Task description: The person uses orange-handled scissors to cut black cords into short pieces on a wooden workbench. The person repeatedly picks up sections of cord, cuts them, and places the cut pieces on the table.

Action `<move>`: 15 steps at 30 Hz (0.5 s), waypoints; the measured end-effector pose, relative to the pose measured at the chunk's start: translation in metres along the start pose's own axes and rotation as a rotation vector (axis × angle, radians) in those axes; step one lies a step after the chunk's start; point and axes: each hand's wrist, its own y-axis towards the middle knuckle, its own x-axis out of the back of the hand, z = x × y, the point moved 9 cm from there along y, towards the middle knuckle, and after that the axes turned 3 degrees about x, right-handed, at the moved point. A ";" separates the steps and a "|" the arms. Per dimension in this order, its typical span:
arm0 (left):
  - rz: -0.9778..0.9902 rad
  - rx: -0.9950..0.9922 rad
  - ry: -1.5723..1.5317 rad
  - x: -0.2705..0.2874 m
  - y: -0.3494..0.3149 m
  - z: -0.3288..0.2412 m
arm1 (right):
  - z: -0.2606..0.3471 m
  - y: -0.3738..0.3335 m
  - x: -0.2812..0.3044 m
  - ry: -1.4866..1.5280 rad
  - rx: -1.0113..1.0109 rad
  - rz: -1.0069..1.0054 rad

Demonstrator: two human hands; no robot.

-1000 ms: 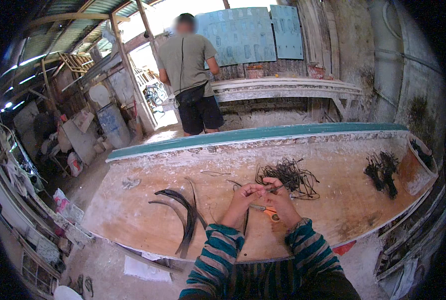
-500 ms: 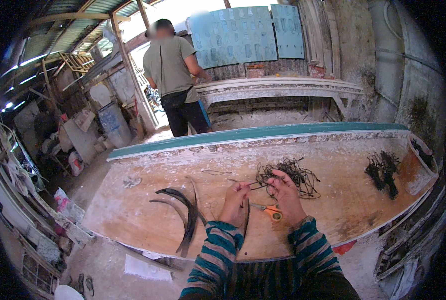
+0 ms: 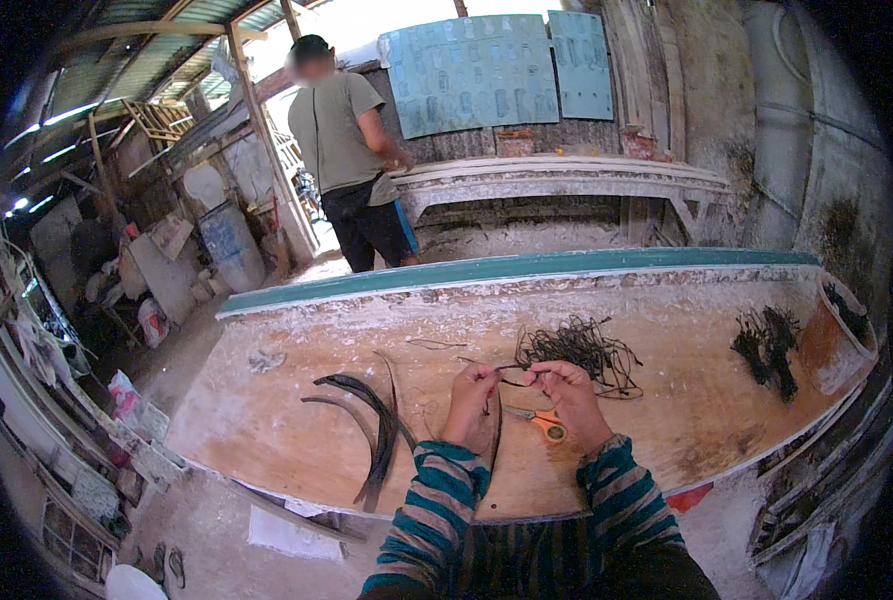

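Above the wooden tabletop, my left hand (image 3: 472, 402) pinches a thin black strip (image 3: 509, 369) between thumb and fingers. Facing it, my right hand (image 3: 572, 402) has its fingertips closed on the strip's other side, a short gap from the left. A longer dark strip (image 3: 494, 440) runs down beside my left wrist toward the front edge. Orange-handled scissors (image 3: 549, 424) lie between my hands, handles against the right one. Just beyond my right hand is a tangled pile of knotted thin black strips (image 3: 592, 350). Left of my hands lie several wide, curved black strips (image 3: 377, 425).
The table (image 3: 257, 420) has a raised green far edge (image 3: 527, 269). At its right end are black bundles (image 3: 767, 345) and a worn brown bucket (image 3: 835, 340). Another person (image 3: 337, 140) stands at a whitish bench (image 3: 567, 178) behind. A blue drum (image 3: 235, 248) stands back left.
My right hand has come down, away from the black pile, and its fingers have closed in near the left hand. The other person's head has turned left.
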 end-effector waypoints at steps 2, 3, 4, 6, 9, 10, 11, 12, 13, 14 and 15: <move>0.018 0.021 0.027 -0.001 -0.001 0.001 | 0.002 0.000 -0.002 0.013 0.003 0.008; 0.027 0.032 0.040 -0.002 -0.002 0.002 | 0.002 0.000 -0.002 0.020 0.005 0.012; 0.034 0.023 0.061 -0.003 -0.002 0.001 | 0.001 0.000 -0.001 -0.016 0.002 0.013; 0.049 0.005 0.103 -0.006 -0.003 -0.002 | -0.001 0.000 0.002 -0.088 -0.003 0.016; 0.082 0.024 0.017 -0.012 -0.006 0.000 | -0.004 0.001 0.006 -0.445 -0.058 -0.043; 0.121 0.005 0.033 -0.016 -0.007 -0.003 | 0.000 0.001 0.008 -0.550 -0.008 -0.073; 0.161 -0.013 0.048 -0.020 -0.008 -0.007 | 0.002 0.002 0.010 -0.656 0.042 -0.104; 0.201 -0.031 0.064 -0.024 -0.009 -0.010 | 0.005 0.001 0.011 -0.761 0.091 -0.135; 0.230 -0.018 0.045 -0.027 -0.010 -0.008 | 0.006 0.001 0.014 -0.722 0.108 -0.188; 0.259 -0.005 0.027 -0.029 -0.011 -0.006 | 0.006 0.000 0.017 -0.682 0.125 -0.241; 0.288 0.008 0.008 -0.032 -0.012 -0.004 | 0.007 -0.002 0.021 -0.642 0.142 -0.294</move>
